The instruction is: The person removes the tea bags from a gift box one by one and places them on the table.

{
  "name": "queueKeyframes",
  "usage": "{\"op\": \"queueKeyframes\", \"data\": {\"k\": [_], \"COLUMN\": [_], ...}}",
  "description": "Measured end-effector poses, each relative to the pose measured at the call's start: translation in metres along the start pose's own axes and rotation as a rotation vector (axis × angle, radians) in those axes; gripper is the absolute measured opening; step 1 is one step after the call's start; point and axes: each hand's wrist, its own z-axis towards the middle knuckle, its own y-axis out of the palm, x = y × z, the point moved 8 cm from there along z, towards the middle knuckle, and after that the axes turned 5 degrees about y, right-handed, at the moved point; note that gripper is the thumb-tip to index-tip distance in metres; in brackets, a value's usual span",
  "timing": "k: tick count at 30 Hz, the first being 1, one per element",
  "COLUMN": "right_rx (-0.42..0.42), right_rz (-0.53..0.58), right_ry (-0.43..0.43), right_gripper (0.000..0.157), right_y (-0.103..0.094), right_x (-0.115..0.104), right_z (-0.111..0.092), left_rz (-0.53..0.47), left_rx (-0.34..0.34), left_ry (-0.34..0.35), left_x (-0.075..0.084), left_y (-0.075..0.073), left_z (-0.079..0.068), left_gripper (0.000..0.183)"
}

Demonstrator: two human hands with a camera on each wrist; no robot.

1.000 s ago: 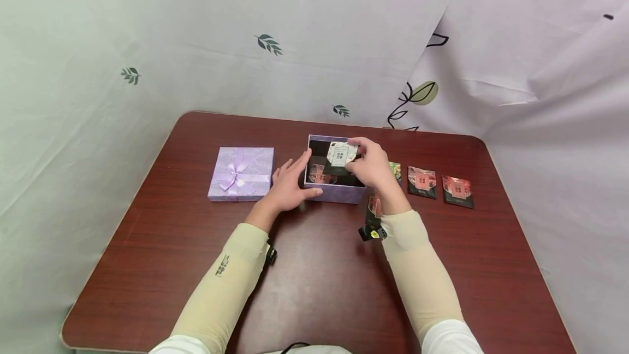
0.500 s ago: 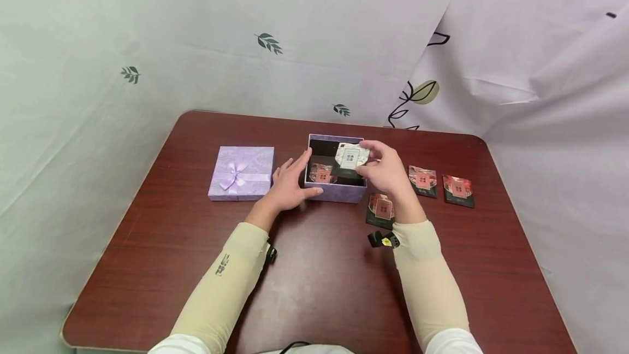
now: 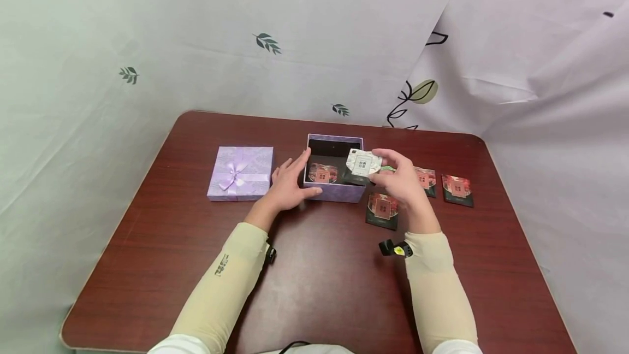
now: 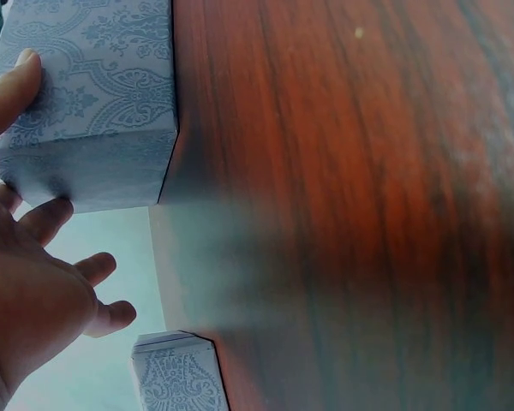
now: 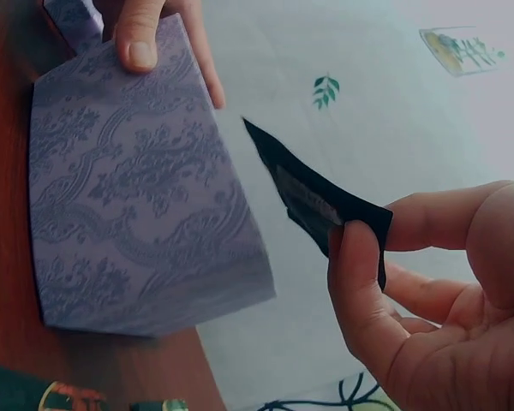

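Observation:
A purple patterned box [image 3: 339, 194] stands uncovered near the table's middle. My left hand [image 3: 288, 184] touches its left side; the thumb lies on the front wall, with the other fingers spread. Between thumb and fingers, my right hand [image 3: 400, 178] pinches a flat sachet [image 3: 363, 163], white above and black below, tilted over the box's right end. In the right wrist view the dark back of the sachet [image 5: 313, 195] shows, apart from the box wall. Inside the box, on the left, lies a red-and-black sachet [image 3: 322, 173].
The purple lid [image 3: 241, 173] with a ribbon bow lies left of the box. A red-and-black sachet [image 3: 382, 210] lies right of the box's front. Farther right are two more, a near sachet [image 3: 426, 179] and an outer sachet [image 3: 458, 190]. A green edge shows behind my right hand.
My right hand has carried the white-and-black sachet to the right, from over the box's middle to its right rim. The left hand has stayed at the box.

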Motion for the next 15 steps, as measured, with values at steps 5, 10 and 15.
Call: {"op": "queueKeyframes", "data": {"k": [5,10,15], "right_rx": [-0.02,-0.027,-0.015], "right_rz": [0.043,0.073,0.09], "right_ry": [0.001,-0.016,-0.043], "right_gripper": [0.059,0.06,0.058], "right_y": [-0.006,-0.012,-0.022], "right_x": [0.009,0.014,0.023], "right_z": [-0.005,-0.011,-0.016], "left_rz": [-0.007,-0.017,-0.022], "left_rx": [-0.004,-0.011,-0.01], "left_ry": [-0.01,-0.021,-0.019], "left_x": [0.001,0.0,0.0], "left_y": [0.0,0.001,0.001], "left_z": [-0.001,-0.001,-0.001], "left_gripper": [0.105,0.104,0.104]}}
